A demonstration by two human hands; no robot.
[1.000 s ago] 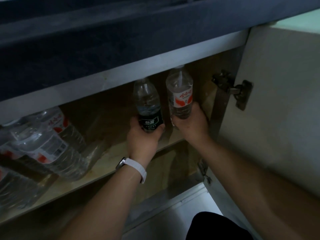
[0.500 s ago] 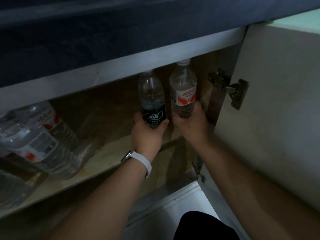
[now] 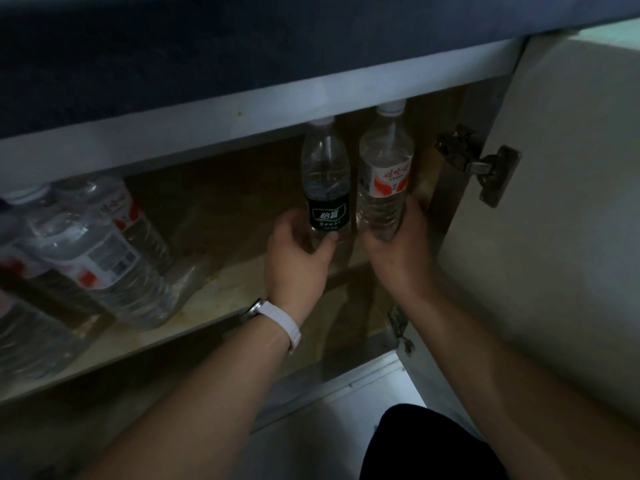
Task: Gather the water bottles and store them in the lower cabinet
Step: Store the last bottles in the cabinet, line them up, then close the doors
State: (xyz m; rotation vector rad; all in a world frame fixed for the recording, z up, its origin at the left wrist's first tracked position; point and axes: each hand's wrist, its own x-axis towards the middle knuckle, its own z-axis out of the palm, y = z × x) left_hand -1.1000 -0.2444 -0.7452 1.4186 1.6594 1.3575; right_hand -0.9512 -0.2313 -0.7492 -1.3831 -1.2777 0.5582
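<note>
Head view looks into the open lower cabinet, where both hands are setting bottles upright on the shelf (image 3: pixel 214 299). Left hand (image 3: pixel 298 254) has its fingers wrapped around the base of the green-label water bottle (image 3: pixel 325 178); right hand (image 3: pixel 398 244) is likewise closed around the red-label water bottle (image 3: pixel 384 174) just beside it — whether either base already rests on the shelf cannot be told. Larger water jugs (image 3: pixel 93 251) lie at the far left. This looks like the placing step; next, I judge, both grips loosen and withdraw straight back — without tipping either bottle — past the cabinet door (image 3: pixel 554 220).
</note>
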